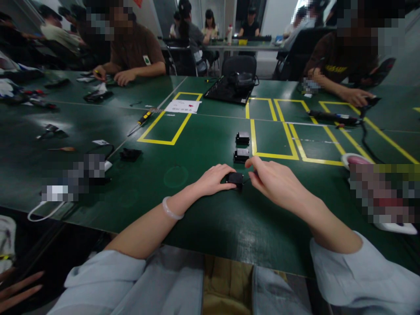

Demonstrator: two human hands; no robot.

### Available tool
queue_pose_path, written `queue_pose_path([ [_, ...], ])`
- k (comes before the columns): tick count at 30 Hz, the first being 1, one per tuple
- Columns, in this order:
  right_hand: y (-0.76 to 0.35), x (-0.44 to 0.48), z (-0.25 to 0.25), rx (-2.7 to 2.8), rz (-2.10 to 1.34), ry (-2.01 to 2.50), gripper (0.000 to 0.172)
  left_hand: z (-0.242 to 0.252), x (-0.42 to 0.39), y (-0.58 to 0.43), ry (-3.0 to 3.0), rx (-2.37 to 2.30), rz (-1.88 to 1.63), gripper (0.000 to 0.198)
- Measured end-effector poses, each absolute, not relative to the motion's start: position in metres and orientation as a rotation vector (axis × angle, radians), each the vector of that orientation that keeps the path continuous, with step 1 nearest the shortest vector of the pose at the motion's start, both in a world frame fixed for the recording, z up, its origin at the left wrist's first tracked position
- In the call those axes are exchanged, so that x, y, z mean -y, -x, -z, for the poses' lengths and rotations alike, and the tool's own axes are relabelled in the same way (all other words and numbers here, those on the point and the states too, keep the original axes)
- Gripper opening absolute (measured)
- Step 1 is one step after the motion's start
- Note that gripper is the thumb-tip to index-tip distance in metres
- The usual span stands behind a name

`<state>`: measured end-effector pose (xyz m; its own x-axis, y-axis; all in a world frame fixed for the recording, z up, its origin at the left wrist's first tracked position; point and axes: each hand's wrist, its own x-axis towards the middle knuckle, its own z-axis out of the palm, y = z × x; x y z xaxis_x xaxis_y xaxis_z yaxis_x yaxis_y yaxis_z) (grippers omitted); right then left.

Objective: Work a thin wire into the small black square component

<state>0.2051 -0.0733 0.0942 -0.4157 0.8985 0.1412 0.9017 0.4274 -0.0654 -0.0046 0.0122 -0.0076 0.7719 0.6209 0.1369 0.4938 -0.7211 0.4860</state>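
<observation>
Thumb and fingers of my left hand are closed around a small black box-shaped part on the green table. Close on its right side is my right hand, with its fingers curled in a pinch. A thin dark piece runs from the box toward those fingers; whether it is a cable or a tool I cannot make out. Beyond my hands, two similar black boxes with grey tops, a nearer one and a farther one, stand one behind the other.
Yellow tape outlines mark the green table. A yellow-black screwdriver and white paper lie left; a black tray is at the back. Right stands a white-rimmed object, partly blurred. Co-workers sit across, one hand on a black device.
</observation>
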Motion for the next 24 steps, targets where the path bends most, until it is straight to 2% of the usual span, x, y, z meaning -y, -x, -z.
queue_pose_path([
  [24,-0.2027,0.0724,-0.0957,2.496,0.073,1.613,0.02,0.0098,-0.013,0.0059,-2.539,-0.833,-0.411,0.044],
])
